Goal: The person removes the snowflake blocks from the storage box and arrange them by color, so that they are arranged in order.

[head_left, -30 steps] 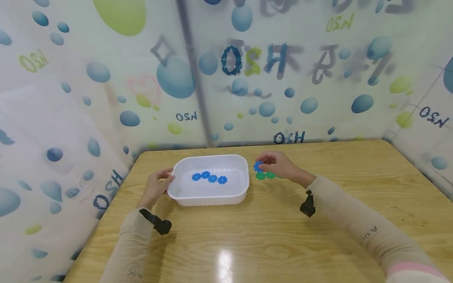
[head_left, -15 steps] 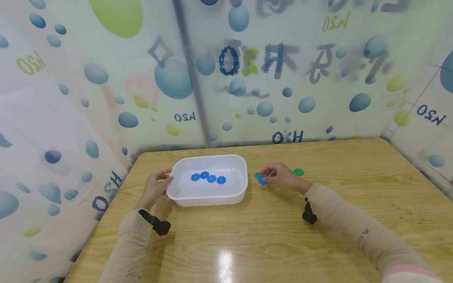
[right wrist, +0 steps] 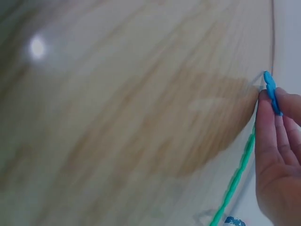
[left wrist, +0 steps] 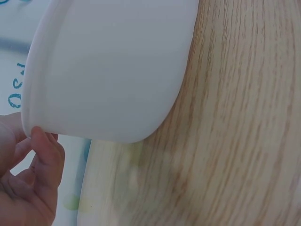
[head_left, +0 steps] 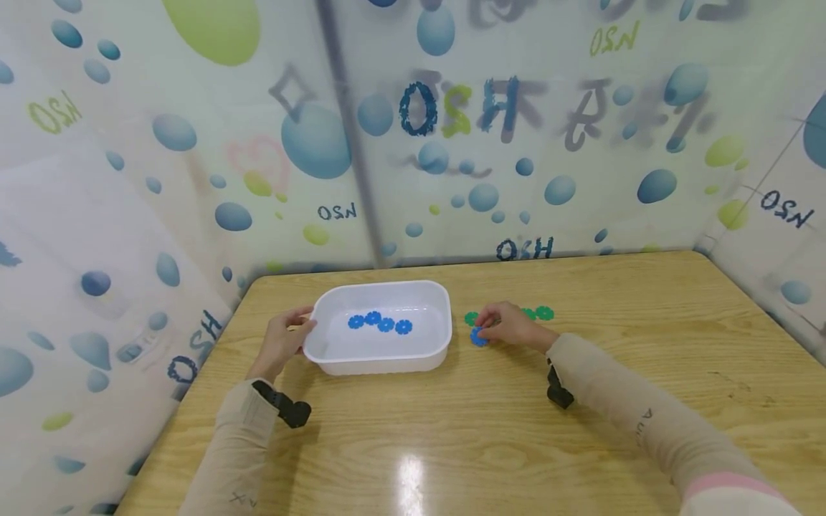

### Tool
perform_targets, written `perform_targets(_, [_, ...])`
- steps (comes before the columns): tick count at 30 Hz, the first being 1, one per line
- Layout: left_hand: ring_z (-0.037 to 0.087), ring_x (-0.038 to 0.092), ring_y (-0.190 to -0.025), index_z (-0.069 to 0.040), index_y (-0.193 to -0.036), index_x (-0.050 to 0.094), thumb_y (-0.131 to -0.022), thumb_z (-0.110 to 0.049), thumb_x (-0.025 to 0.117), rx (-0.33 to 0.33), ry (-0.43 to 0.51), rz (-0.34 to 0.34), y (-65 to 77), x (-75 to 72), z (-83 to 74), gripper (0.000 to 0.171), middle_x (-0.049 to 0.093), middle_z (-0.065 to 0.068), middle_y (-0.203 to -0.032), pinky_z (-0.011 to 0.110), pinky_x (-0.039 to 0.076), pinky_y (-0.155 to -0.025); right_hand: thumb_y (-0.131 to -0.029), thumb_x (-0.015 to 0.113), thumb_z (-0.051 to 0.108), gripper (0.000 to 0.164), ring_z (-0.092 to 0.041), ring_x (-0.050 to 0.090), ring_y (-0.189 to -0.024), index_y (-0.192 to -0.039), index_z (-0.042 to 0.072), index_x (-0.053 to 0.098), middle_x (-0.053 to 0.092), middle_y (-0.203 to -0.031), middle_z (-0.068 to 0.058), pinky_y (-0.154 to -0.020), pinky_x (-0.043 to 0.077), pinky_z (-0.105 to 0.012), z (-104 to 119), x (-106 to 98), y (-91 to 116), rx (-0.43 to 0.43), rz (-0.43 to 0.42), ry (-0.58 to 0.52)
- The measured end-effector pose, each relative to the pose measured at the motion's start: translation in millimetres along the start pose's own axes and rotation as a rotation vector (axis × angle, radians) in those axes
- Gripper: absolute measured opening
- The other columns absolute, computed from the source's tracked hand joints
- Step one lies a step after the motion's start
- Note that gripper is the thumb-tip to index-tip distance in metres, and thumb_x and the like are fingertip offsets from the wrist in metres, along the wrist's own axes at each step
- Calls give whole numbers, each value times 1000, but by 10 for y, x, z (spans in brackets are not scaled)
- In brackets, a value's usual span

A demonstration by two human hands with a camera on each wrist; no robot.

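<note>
Head view: gripping tub [head_left: 387, 365] by rim with left hand [head_left: 282, 341] and, to its right, near green discs [head_left: 545, 313], pinching with right hand [head_left: 511, 325] a blue disc [head_left: 479, 337], probably light, stiff and slightly slick, best held by its scalloped edge.

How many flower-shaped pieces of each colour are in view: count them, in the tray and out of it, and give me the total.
Blue pieces in the white tray: 4
Blue piece in the right hand: 1
Green pieces on the table: at least 3; the right hand may hide more
Total: at least 8
</note>
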State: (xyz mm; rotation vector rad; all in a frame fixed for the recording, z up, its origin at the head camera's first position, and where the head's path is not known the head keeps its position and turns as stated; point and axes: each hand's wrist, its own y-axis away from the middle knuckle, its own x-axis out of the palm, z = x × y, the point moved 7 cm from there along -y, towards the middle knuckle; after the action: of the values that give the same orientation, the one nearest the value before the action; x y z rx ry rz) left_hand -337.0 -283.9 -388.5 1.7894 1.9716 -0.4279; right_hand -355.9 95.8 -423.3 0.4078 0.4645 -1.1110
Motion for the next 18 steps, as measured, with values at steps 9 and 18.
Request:
perform_targets(9, [12,52,-68,-1,-128,44,-89,-11,51,-6,11,-1,-7,2,8,41,45,17,-106,23,47,-49,-79,65,5,11,-14,55,-68,-88,0,60,59,-80,-7,-59,49,-26,-25,6,-34,53,-29,38])
perform_targets(18, [16,53,-72,-1,-128,44,-90,-12,51,-16,12,0,-21,4,21,41,44,16,-106,23,47,-50,-78,66,6,10,-14,54,-65,-85,1,60,58,-79,-6,-56,48,-25,-13,16,-53,35,-37,98])
